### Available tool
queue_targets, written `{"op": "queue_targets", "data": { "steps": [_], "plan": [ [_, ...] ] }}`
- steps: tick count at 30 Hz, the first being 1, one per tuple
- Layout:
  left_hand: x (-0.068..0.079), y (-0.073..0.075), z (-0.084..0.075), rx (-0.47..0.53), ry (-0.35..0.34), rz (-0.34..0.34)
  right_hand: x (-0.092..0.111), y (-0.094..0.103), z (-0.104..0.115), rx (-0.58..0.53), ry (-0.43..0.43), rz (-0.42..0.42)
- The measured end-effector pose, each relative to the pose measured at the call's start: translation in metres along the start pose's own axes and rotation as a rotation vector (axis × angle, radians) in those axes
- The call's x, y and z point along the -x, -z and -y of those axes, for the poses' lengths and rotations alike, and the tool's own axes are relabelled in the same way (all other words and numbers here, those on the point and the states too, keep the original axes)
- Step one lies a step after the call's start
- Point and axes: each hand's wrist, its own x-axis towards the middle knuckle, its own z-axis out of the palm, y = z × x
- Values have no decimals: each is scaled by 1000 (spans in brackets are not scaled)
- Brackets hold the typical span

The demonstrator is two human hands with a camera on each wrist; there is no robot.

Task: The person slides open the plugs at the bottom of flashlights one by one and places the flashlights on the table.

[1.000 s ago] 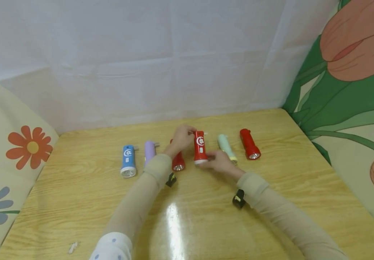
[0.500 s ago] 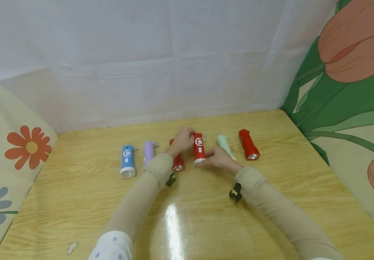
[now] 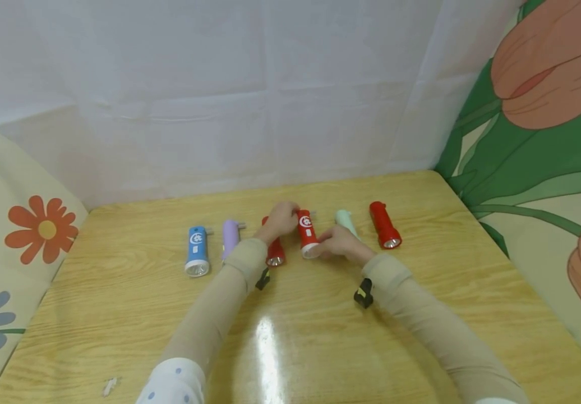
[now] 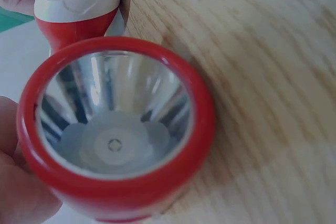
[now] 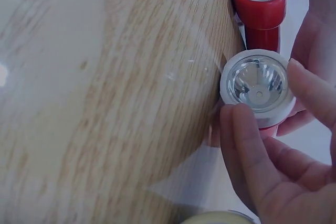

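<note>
A red flashlight (image 3: pixel 307 231) with a white rim and a white printed emblem lies near the middle of the row, lens toward me. My left hand (image 3: pixel 282 219) holds its tail end from the left. My right hand (image 3: pixel 340 244) pinches the white lens rim (image 5: pixel 227 90) between thumb and fingers. Below my left wrist sits an all-red flashlight (image 3: pixel 275 253), partly covered by that hand; its lens end (image 4: pixel 202 129) fills much of the left wrist view. A mint-green flashlight (image 3: pixel 345 220) lies just beyond my right hand, its lens end hidden.
At the left of the row lie a blue flashlight (image 3: pixel 197 249) with a white rim and a purple flashlight (image 3: pixel 230 235). Another red flashlight (image 3: pixel 385 224) lies at the right. White cloth (image 3: pixel 270 101) hangs behind the wooden table (image 3: pixel 310 348). A small whitish mark (image 3: pixel 111 386) shows at front left.
Both hands have shifted slightly down and left with the white-rimmed red flashlight, which has come to tilt a little. The other flashlights keep their places.
</note>
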Motion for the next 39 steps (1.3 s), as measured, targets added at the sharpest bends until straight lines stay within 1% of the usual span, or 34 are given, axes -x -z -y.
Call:
{"op": "queue_targets", "data": {
  "steps": [7, 10, 15, 18, 20, 22, 25, 27, 29, 32, 34, 36, 39],
  "plan": [
    [-1, -3, 4, -18, 12, 38, -2, 0, 1, -32, 0, 26],
    [0, -4, 5, -34, 8, 39, -2, 0, 1, -36, 1, 33],
    [3, -4, 4, -14, -5, 41, 0, 0, 0, 11, 35, 21],
    [5, -2, 4, 10, -13, 47, 3, 1, -2, 61, 76, 14],
    [6, 1, 4, 22, -18, 38, 6, 2, -4, 99, 112, -3],
    [7, 4, 5, 49, -26, 25, 8, 3, -5, 132, 149, -26],
    [10, 10, 8, 114, -33, -7, 13, 5, -7, 170, 198, -58],
    [13, 15, 8, 171, -36, -33, 16, 7, -9, 179, 239, -64],
    [17, 20, 8, 228, -25, -55, 20, 8, -11, 182, 296, -65],
    [23, 25, 7, 294, -29, -95, 26, 9, -13, 168, 369, -78],
    [27, 27, 7, 324, -44, -115, 31, 9, -15, 146, 398, -87],
    [32, 28, 7, 353, -68, -127, 35, 9, -18, 124, 417, -100],
    [40, 26, 5, 399, -82, -124, 41, 10, -24, 105, 458, -119]
  ]
}}
